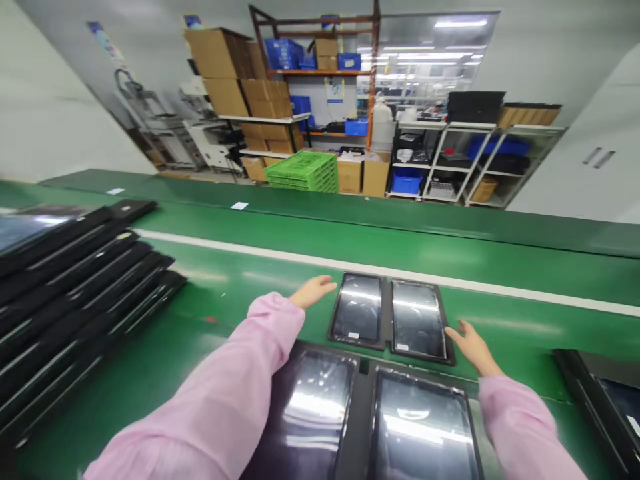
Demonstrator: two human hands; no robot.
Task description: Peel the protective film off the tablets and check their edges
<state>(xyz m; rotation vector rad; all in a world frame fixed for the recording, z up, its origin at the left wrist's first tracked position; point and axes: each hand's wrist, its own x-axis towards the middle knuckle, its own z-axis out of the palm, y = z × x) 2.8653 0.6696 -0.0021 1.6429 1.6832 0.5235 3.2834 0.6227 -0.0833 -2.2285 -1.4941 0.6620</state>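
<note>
A black tray holding two dark glass display panels [419,317] lies flat on the green bench, with a small white label on each panel. My left hand [314,291] hovers by the tray's left edge, fingers stretched out and holding nothing. At the right edge is my right hand [473,347], fingers apart, its tips close to or touching the rim; which, I cannot tell. Nearer to me sits a second black tray [357,417] with two larger-looking glossy panels [425,427], partly covered by my left sleeve.
Stacked black trays [75,293] fill the left of the green bench [500,280]. Another black tray [575,380] stands at the right edge. A white line [280,253] runs along the bench. Beyond are green crates [303,170], cardboard boxes [225,80] and shelves.
</note>
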